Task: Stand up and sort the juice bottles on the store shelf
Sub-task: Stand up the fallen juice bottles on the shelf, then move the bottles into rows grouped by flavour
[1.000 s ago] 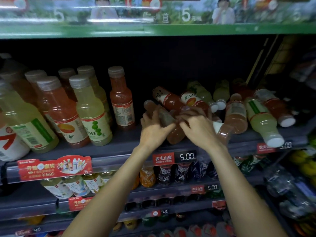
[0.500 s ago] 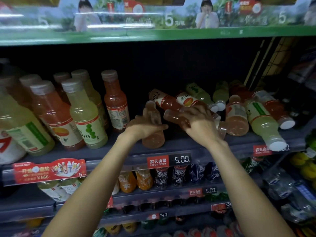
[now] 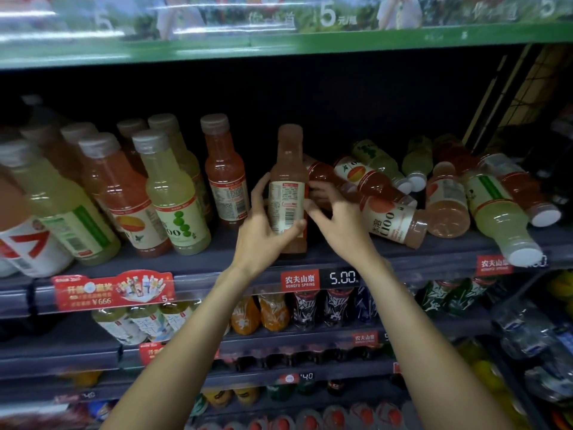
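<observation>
An orange juice bottle (image 3: 288, 169) stands upright on the dark shelf (image 3: 310, 262), its back label facing me. My left hand (image 3: 266, 225) grips it around the label. My right hand (image 3: 338, 218) is just right of the bottle, fingers spread and loosely bent, its fingertips touching the bottle's side. To the right lies a pile of several fallen bottles: an orange one (image 3: 393, 221) with its base toward me, a pale green one (image 3: 499, 212), others behind. At the left stand upright bottles, a green one (image 3: 173, 193) and an orange one (image 3: 226, 175) among them.
A green banner (image 3: 279, 41) caps the shelf overhead. The shelf edge carries a 5.00 price tag (image 3: 319, 279) and a red promo tag (image 3: 111, 290). Lower shelves hold more drinks (image 3: 273, 311). Water bottles (image 3: 533, 333) sit at the lower right.
The orange bottle has been tipped up from lying in the pile to upright, carried left by my left hand. My right hand has let go of the pile and come beside the bottle.
</observation>
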Motion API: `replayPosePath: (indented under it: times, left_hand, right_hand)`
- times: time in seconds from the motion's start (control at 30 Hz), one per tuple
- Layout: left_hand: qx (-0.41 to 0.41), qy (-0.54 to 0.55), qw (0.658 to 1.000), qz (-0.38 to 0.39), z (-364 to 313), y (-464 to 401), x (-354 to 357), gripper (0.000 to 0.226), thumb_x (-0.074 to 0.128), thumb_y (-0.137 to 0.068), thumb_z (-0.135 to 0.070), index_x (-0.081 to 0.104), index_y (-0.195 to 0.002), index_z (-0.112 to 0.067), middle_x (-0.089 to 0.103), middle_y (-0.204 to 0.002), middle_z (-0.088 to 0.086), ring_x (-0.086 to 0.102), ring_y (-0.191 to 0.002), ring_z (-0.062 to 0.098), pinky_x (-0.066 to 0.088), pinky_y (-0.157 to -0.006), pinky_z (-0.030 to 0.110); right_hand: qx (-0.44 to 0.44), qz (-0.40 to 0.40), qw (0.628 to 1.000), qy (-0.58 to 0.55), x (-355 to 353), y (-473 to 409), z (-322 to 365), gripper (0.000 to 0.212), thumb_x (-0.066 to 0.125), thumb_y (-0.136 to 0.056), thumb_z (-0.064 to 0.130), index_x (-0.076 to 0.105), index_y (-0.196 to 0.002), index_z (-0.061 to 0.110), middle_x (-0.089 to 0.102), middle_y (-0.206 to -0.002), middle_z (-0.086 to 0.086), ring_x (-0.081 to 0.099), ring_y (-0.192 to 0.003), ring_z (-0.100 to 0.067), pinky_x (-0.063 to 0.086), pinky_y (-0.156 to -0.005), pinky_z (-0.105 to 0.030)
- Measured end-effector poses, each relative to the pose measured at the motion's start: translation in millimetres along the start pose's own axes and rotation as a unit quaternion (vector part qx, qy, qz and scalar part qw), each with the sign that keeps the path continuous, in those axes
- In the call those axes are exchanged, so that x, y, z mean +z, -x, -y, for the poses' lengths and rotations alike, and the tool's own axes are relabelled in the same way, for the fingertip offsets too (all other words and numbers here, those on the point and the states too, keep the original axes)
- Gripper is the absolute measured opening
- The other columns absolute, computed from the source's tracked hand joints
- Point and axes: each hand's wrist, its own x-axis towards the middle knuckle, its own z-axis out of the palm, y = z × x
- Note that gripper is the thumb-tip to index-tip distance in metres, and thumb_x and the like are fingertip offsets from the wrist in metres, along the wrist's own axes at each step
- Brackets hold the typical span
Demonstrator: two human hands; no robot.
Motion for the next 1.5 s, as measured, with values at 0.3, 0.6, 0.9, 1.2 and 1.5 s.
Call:
replayPosePath:
  times: [0.3, 0.6, 0.9, 1.2, 1.5]
  left_hand:
    - [0.042, 0.013, 0.995, -0.086, 13.4, 18.2, -31.6, 0.088, 0.070, -0.082, -0.038, 0.017, -0.151, -0.029, 0.051, -0.138, -0.007, 0.052, -0.124, 0.009, 0.048, -0.101, 0.035]
    - [0.065, -0.214, 0.936, -0.271, 30.1, 24.9, -60.3, 0.076, 0.076, -0.079, -0.028, 0.040, -0.140, 0.002, 0.048, -0.123, 0.023, 0.041, -0.120, 0.029, 0.038, -0.098, 0.034]
    - [0.058, -0.237, 0.932, -0.269, 35.0, 16.8, -57.3, 0.078, 0.080, -0.078, -0.025, 0.041, -0.142, -0.001, 0.046, -0.122, 0.029, 0.054, -0.108, 0.041, 0.053, -0.073, 0.041]
    - [0.076, -0.214, 0.946, -0.232, 37.4, 21.9, -42.2, 0.070, 0.061, -0.077, 0.003, 0.037, -0.143, 0.002, 0.041, -0.142, 0.023, 0.037, -0.131, 0.029, 0.033, -0.099, 0.021]
    - [0.112, -0.169, 0.971, -0.128, 8.3, 8.9, -7.1, 0.043, 0.047, -0.092, -0.023, 0.050, -0.133, -0.009, 0.059, -0.124, 0.009, 0.051, -0.118, 0.027, 0.039, -0.100, 0.032]
  right_hand:
    - [-0.006, 0.061, 0.981, -0.185, 35.1, 4.0, 27.5, 0.052, 0.073, -0.081, 0.030, 0.047, -0.126, 0.030, 0.059, -0.116, 0.018, 0.055, -0.106, 0.008, 0.046, -0.087, -0.010]
    - [0.050, 0.057, 0.975, -0.211, 78.0, -8.2, 57.5, 0.035, 0.076, -0.078, 0.031, 0.057, -0.106, 0.023, 0.063, -0.095, 0.009, 0.060, -0.086, -0.001, 0.049, -0.072, -0.014]
    - [0.034, 0.017, 0.988, -0.147, 83.3, -21.1, 53.8, 0.035, 0.072, -0.081, 0.034, 0.057, -0.108, 0.019, 0.056, -0.108, 0.010, 0.050, -0.101, -0.004, 0.039, -0.076, -0.015]
    - [0.044, 0.160, 0.983, -0.083, 92.1, -42.4, 53.9, 0.045, 0.041, -0.100, 0.029, 0.034, -0.144, 0.023, 0.038, -0.149, -0.002, 0.037, -0.135, -0.020, 0.029, -0.096, -0.023]
    - [-0.072, 0.029, 0.977, 0.199, -5.8, -0.5, 1.9, 0.039, 0.057, -0.091, 0.024, 0.053, -0.130, 0.019, 0.047, -0.139, -0.001, 0.036, -0.131, -0.024, 0.039, -0.099, -0.034]
